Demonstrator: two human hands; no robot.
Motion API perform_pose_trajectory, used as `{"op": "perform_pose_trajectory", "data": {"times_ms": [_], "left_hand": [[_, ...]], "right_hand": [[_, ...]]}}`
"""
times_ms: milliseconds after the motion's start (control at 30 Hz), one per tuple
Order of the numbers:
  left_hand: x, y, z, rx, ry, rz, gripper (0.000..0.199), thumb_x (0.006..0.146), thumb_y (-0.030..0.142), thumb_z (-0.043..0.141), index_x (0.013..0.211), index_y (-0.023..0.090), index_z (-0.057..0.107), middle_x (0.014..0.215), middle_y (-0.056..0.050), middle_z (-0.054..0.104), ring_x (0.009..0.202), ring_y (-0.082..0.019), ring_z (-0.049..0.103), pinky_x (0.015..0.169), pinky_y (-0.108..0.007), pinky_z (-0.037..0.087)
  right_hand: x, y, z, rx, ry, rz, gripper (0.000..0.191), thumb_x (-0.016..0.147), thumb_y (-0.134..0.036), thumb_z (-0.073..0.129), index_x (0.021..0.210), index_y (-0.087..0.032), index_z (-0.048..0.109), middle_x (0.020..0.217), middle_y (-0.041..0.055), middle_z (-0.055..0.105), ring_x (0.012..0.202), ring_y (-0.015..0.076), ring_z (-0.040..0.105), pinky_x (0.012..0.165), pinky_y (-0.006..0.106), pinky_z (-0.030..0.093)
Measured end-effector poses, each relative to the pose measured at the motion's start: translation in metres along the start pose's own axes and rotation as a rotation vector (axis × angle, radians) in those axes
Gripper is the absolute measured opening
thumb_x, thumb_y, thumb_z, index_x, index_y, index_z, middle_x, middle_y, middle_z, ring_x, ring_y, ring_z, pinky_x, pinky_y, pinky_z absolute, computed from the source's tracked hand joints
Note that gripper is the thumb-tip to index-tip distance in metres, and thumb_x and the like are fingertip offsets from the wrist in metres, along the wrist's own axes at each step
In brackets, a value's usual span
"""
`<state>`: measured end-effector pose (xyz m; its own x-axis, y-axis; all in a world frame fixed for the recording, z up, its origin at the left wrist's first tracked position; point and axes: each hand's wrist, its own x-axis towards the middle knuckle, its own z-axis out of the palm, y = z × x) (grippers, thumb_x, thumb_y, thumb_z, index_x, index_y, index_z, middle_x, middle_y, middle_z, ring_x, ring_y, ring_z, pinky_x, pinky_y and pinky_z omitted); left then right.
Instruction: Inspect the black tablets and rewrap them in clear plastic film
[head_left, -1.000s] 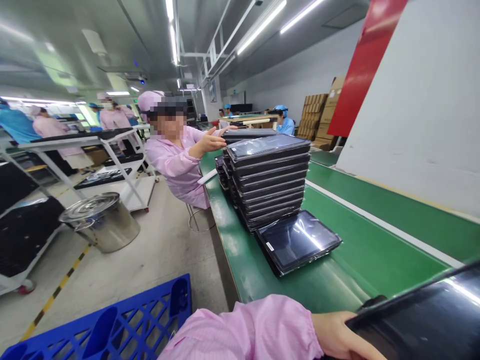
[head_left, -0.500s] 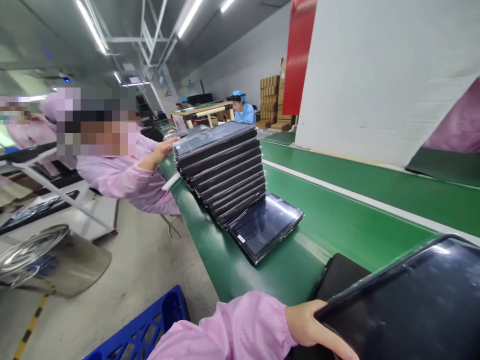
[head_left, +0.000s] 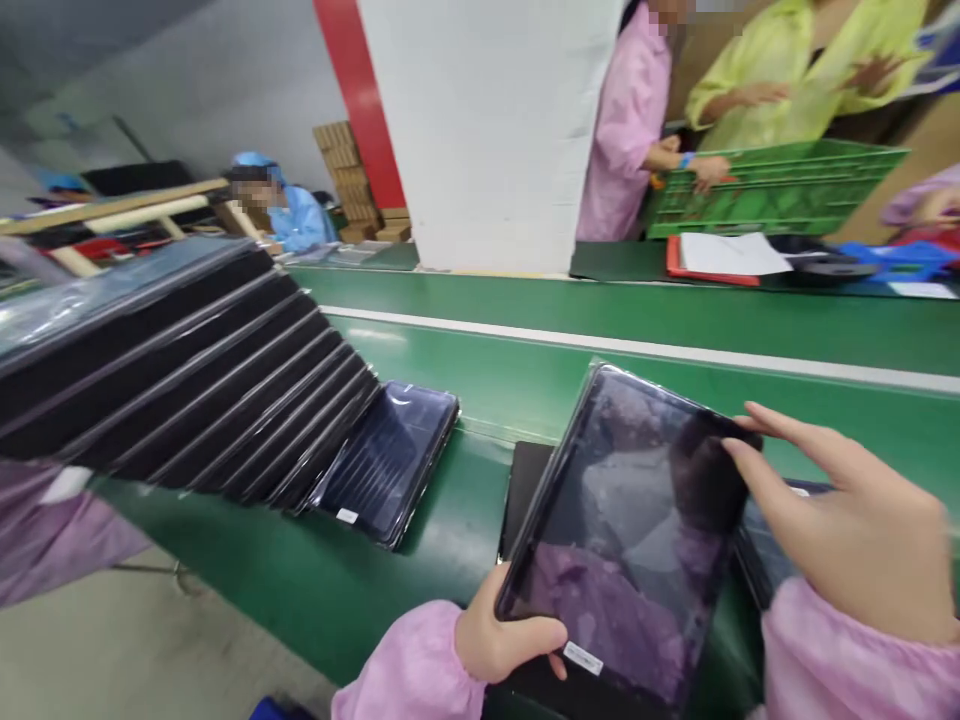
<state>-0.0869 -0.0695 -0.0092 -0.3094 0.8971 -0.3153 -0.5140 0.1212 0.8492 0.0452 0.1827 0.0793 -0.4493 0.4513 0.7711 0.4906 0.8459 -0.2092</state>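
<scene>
A dark tablet-like panel (head_left: 622, 530) in clear film, with a white label near its lower edge, is tilted up between my hands. My left hand (head_left: 506, 630) grips its lower left corner, thumb on the front. At the upper right corner, my right hand (head_left: 847, 500) pinches the edge between thumb and fingers. Behind and below the held panel, a black flat item (head_left: 529, 480) lies partly hidden. Another dark panel (head_left: 772, 560) shows beneath my right hand. To the left, a low stack of wrapped panels (head_left: 394, 460) lies beside a tall leaning stack (head_left: 187, 370).
The green bench (head_left: 450, 590) carries a white line (head_left: 600, 350). Across it, people handle a green crate (head_left: 780, 190) near a red tray (head_left: 712, 262) with paper. A white pillar (head_left: 495, 130) stands behind. A pink sleeve (head_left: 67, 530) is at the left.
The view has swung right. My right hand has come into view on the held panel, which now stands more upright, and the stacks appear farther left.
</scene>
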Motion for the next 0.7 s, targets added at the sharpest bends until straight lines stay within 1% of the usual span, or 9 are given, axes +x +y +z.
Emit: {"op": "perform_pose_trajectory", "data": {"times_ms": [167,233,333,367,433,500,533,600,700], "left_hand": [[-0.007,-0.017,-0.003,0.054,-0.014,0.018,0.03,0.067,0.039,0.077,0.071,0.015,0.06,0.051,-0.003,0.064,0.053,-0.02,0.066,0.057,-0.031,0.056],[-0.008,-0.026,-0.004,0.013,0.037,0.023,0.031,0.067,0.039,0.078,0.075,0.015,0.06,0.05,-0.003,0.065,0.05,-0.019,0.065,0.055,-0.03,0.055],[-0.009,-0.035,-0.004,-0.066,0.131,0.04,0.035,0.066,0.04,0.081,0.081,0.014,0.062,0.049,-0.002,0.066,0.047,-0.018,0.065,0.052,-0.028,0.054],[-0.009,-0.036,-0.004,-0.065,0.128,0.052,0.036,0.067,0.041,0.081,0.081,0.014,0.062,0.05,-0.003,0.067,0.047,-0.018,0.065,0.053,-0.028,0.055],[-0.009,-0.035,-0.005,-0.017,0.06,0.083,0.038,0.069,0.046,0.08,0.078,0.013,0.064,0.05,-0.004,0.067,0.048,-0.019,0.066,0.054,-0.029,0.055],[-0.01,-0.033,-0.006,0.028,0.0,0.1,0.04,0.071,0.05,0.078,0.076,0.013,0.064,0.051,-0.006,0.068,0.051,-0.02,0.067,0.055,-0.03,0.056],[-0.012,-0.032,-0.007,0.029,-0.004,0.091,0.039,0.071,0.05,0.079,0.076,0.013,0.065,0.053,-0.006,0.069,0.053,-0.021,0.068,0.056,-0.03,0.056],[-0.015,-0.031,-0.008,-0.017,0.033,0.055,0.037,0.071,0.046,0.081,0.085,0.014,0.066,0.057,-0.005,0.071,0.056,-0.021,0.069,0.057,-0.03,0.055],[-0.019,-0.03,-0.007,-0.08,0.067,0.032,0.044,0.07,0.042,0.084,0.098,0.014,0.064,0.06,-0.003,0.073,0.056,-0.021,0.07,0.054,-0.029,0.053]], "right_hand": [[0.002,-0.015,-0.008,0.056,-0.079,-0.052,0.024,0.094,-0.031,0.055,0.102,-0.02,0.075,0.088,0.0051,0.07,0.076,0.0215,0.067,0.069,0.034,0.051],[0.002,-0.015,-0.015,0.139,-0.124,-0.04,0.019,0.092,-0.03,0.058,0.094,-0.023,0.075,0.089,0.0041,0.069,0.076,0.02,0.066,0.07,0.033,0.051],[0.003,-0.008,-0.03,0.395,-0.256,0.015,0.011,0.089,-0.029,0.063,0.088,-0.028,0.074,0.095,0.0014,0.072,0.083,0.0184,0.069,0.076,0.03,0.054],[0.004,-0.004,-0.034,0.49,-0.298,0.037,0.009,0.087,-0.027,0.064,0.086,-0.029,0.074,0.095,0.0003,0.074,0.085,0.018,0.071,0.077,0.028,0.056],[0.005,0.004,-0.041,0.656,-0.348,0.088,0.011,0.085,-0.023,0.065,0.079,-0.029,0.072,0.089,-0.0008,0.076,0.085,0.018,0.074,0.077,0.025,0.058],[0.007,0.011,-0.043,0.786,-0.346,0.153,0.016,0.083,-0.019,0.065,0.071,-0.027,0.07,0.08,0.0,0.076,0.081,0.0187,0.076,0.074,0.024,0.061],[0.008,0.013,-0.042,0.845,-0.334,0.185,0.018,0.083,-0.019,0.065,0.067,-0.026,0.069,0.076,0.0008,0.075,0.079,0.0191,0.076,0.073,0.024,0.061],[0.01,0.014,-0.041,0.95,-0.303,0.234,0.023,0.083,-0.022,0.069,0.06,-0.023,0.066,0.069,0.0022,0.072,0.073,0.0194,0.075,0.071,0.025,0.062],[0.012,0.012,-0.039,1.074,-0.28,0.247,0.032,0.082,-0.034,0.076,0.056,-0.021,0.062,0.06,0.002,0.066,0.068,0.0187,0.073,0.073,0.027,0.063]]}}
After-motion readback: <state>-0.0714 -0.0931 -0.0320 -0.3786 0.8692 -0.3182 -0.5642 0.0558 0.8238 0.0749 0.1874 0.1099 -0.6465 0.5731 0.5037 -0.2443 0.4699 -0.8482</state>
